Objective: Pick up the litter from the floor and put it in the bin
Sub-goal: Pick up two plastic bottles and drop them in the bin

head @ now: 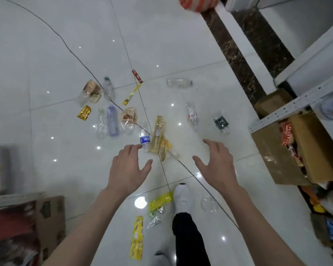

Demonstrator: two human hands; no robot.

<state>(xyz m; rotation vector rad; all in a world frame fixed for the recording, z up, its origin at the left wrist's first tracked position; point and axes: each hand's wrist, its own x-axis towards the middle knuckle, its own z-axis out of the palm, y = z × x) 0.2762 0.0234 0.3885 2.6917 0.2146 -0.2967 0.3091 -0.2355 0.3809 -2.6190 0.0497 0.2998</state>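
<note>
Litter lies scattered over the white tiled floor (46,45). My left hand (128,166) hovers with spread fingers, its fingertips just short of a small blue-labelled bottle (145,140). A long gold wrapper (158,134) lies right beside that bottle. My right hand (216,162) hangs empty, fingers spread, to the right of the wrapper. Farther out lie a purple bottle (112,120), several clear bottles (179,82), snack bags (128,117) and a red wrapper (137,76). Yellow wrappers (136,237) lie near my white shoe (183,198). An orange-and-white striped object (198,3) sits at the top edge; no bin is recognisable.
A thin black cable (69,48) runs diagonally across the floor through the litter. Open cardboard boxes (296,150) of goods stand under white shelving (300,98) on the right. Another box (50,217) and a shelf edge sit at the lower left. A dark marble strip (233,52) borders the tiles.
</note>
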